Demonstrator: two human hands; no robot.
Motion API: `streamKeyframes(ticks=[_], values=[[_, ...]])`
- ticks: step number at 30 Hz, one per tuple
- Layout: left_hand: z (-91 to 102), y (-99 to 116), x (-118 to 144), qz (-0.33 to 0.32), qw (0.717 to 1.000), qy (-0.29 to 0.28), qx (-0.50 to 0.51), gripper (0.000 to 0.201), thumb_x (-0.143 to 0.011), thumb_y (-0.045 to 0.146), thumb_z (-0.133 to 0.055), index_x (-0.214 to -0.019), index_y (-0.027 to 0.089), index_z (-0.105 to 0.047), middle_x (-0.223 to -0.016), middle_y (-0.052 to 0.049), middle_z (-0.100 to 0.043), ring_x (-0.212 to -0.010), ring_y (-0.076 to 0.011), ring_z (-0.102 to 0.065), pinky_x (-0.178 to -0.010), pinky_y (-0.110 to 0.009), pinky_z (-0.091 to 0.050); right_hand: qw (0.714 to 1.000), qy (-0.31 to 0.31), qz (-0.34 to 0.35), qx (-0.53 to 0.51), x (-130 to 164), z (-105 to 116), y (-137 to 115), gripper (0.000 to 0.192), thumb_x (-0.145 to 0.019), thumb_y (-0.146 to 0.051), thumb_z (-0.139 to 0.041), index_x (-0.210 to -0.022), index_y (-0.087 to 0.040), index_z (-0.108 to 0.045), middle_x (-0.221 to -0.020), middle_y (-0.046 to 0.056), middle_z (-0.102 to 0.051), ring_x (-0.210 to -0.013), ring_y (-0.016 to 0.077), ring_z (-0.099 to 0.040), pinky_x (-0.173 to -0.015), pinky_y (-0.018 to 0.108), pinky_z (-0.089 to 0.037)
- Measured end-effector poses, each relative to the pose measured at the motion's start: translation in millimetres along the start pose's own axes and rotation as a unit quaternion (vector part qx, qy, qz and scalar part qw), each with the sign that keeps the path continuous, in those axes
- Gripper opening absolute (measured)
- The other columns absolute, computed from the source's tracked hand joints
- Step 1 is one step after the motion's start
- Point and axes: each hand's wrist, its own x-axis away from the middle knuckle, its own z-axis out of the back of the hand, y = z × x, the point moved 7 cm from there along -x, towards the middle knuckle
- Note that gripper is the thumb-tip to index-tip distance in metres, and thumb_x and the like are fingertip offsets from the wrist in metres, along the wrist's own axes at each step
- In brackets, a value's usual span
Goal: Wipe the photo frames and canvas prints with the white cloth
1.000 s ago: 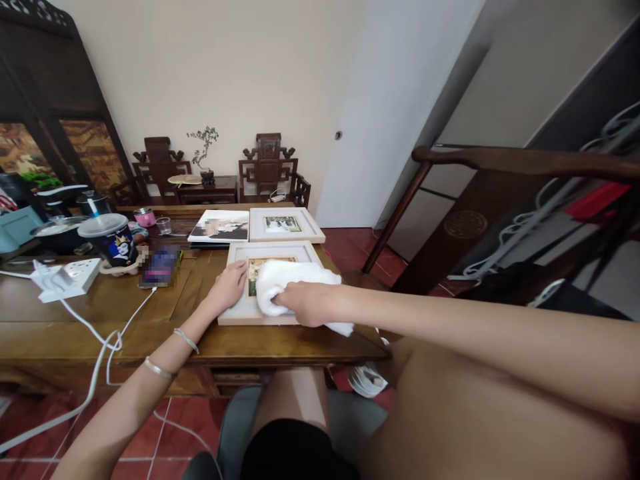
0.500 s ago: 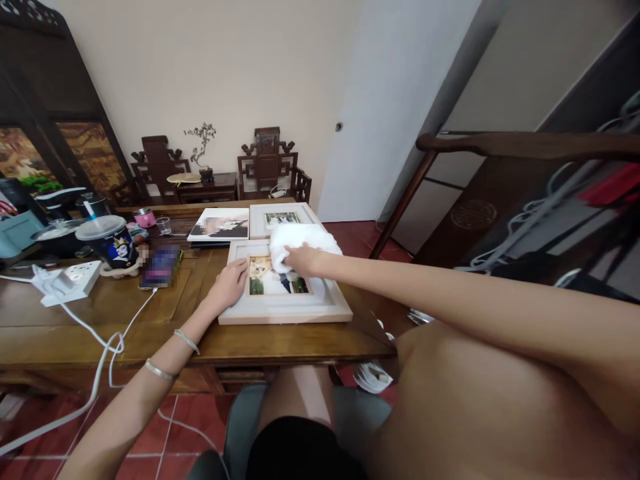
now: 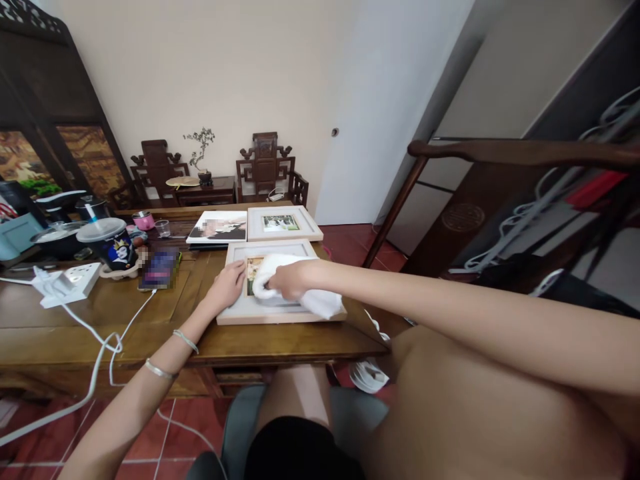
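Note:
A white picture frame (image 3: 227, 310) with a small photo in its middle lies flat near the table's front edge. My left hand (image 3: 230, 283) holds its left side, fingers over the rim. In my right hand (image 3: 295, 279) is a bunched white towel (image 3: 323, 301), closed in the fingers and pressed on the frame's face. The towel and hand hide most of the photo; only its left strip shows. Behind lie a second white frame (image 3: 313, 231) with a photo and, to its left, a photo panel (image 3: 197, 235) on top of a dark flat thing.
On the wooden table (image 3: 200, 343) at left are a phone (image 3: 159, 270) on a cable, a white power strip (image 3: 80, 283), a lidded drink cup (image 3: 113, 243) and a clear small cup (image 3: 163, 228). A wooden chair (image 3: 425, 200) stands close at right.
My right hand has moved the towel toward me and slightly left, from the frame's upper right over the photo. The rear frame is uncovered now. My left hand stays on the rim.

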Motion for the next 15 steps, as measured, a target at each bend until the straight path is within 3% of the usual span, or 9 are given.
streamKeyframes(ticks=[3, 6, 8, 12, 15], values=[[1.4, 1, 0, -0.009, 1.000, -0.002, -0.004, 0.041, -0.096, 0.021, -0.041, -0.132, 0.017, -0.061, -0.145, -0.013, -0.055, -0.136, -0.0263, -0.049, -0.114, -0.045, -0.040, 0.997, 0.036, -0.059, 0.036, -25, -10, 26, 0.057, -0.081, -0.002, -0.053, -0.137, -0.011, -0.055, -0.147, 0.023, -0.047, -0.119, 0.0340, -0.059, -0.090, 0.041, -0.051], [3.1, 4, 0, -0.018, 1.000, -0.002, -0.005, 0.041, -0.096, 0.021, -0.042, -0.132, 0.016, -0.061, -0.144, -0.013, -0.055, -0.136, -0.0265, -0.050, -0.114, -0.045, -0.041, 0.988, 0.114, -0.097, 0.034, -43, -6, 55, 0.063, -0.083, 0.000, -0.048, -0.143, -0.019, -0.051, -0.165, 0.013, -0.020, -0.141, 0.0415, -0.035, -0.099, 0.052, -0.048], [4.0, 4, 1, -0.017, 1.000, 0.002, -0.003, 0.041, -0.096, 0.021, -0.042, -0.131, 0.018, -0.062, -0.144, -0.012, -0.056, -0.136, -0.0263, -0.050, -0.113, -0.045, -0.041, 0.981, 0.147, -0.128, 0.023, -49, -3, 74, 0.064, -0.085, -0.002, -0.048, -0.145, -0.024, -0.049, -0.167, 0.008, -0.012, -0.145, 0.0443, -0.025, -0.100, 0.059, -0.046], [3.4, 2, 1, 0.002, 1.000, 0.000, -0.005, 0.041, -0.096, 0.021, -0.042, -0.131, 0.018, -0.062, -0.145, -0.013, -0.055, -0.137, -0.0273, -0.049, -0.114, -0.047, -0.040, 0.976, 0.142, -0.168, 0.005, -53, 0, 88, 0.061, -0.083, -0.003, -0.056, -0.139, -0.026, -0.055, -0.167, 0.009, -0.014, -0.144, 0.0453, -0.026, -0.101, 0.063, -0.044], [2.6, 2, 1, 0.003, 1.000, -0.001, 0.001, 0.042, -0.096, 0.021, -0.041, -0.133, 0.018, -0.060, -0.145, -0.012, -0.055, -0.136, -0.0268, -0.049, -0.114, -0.046, -0.040, 0.983, 0.105, -0.153, 0.008, -51, 0, 69, 0.056, -0.081, 0.000, -0.054, -0.133, -0.021, -0.061, -0.162, 0.014, -0.028, -0.137, 0.0400, -0.042, -0.102, 0.057, -0.044]])
